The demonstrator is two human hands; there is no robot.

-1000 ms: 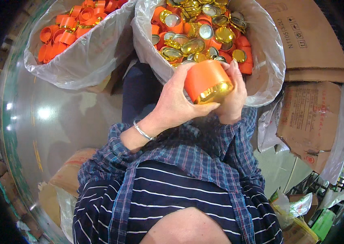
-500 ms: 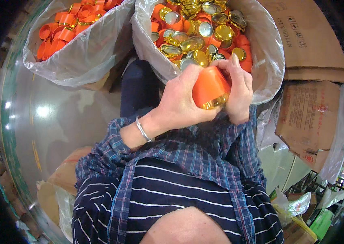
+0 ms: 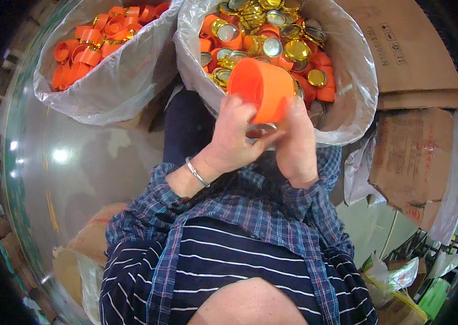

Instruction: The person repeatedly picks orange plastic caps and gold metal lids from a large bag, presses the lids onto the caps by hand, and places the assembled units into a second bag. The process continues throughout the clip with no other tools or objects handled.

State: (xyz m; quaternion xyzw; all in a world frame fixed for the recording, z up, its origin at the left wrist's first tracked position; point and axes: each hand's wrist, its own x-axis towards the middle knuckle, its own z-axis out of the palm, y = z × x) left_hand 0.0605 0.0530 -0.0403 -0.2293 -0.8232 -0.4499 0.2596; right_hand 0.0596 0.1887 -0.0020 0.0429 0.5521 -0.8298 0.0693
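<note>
Between my two hands is an orange plastic cap, tilted so its open, hollow end faces up and to the left. A shiny round metal lid shows just under it, partly covered by fingers. My left hand, with a silver bangle at the wrist, closes on the cap's lower left side. My right hand grips its right side, smeared by motion. Both hands are over the near rim of a large plastic-lined container, which holds orange caps and gold and silver metal lids.
At the upper left, a second plastic-lined container holds orange caps with gold bands. Flattened cardboard and a cardboard box stand to the right. Another carton lies on the floor at my left.
The orange cap has been turned over, from gold-banded end toward me to hollow end facing up. It has moved slightly up and left. The right hand has shifted lower along its side.
</note>
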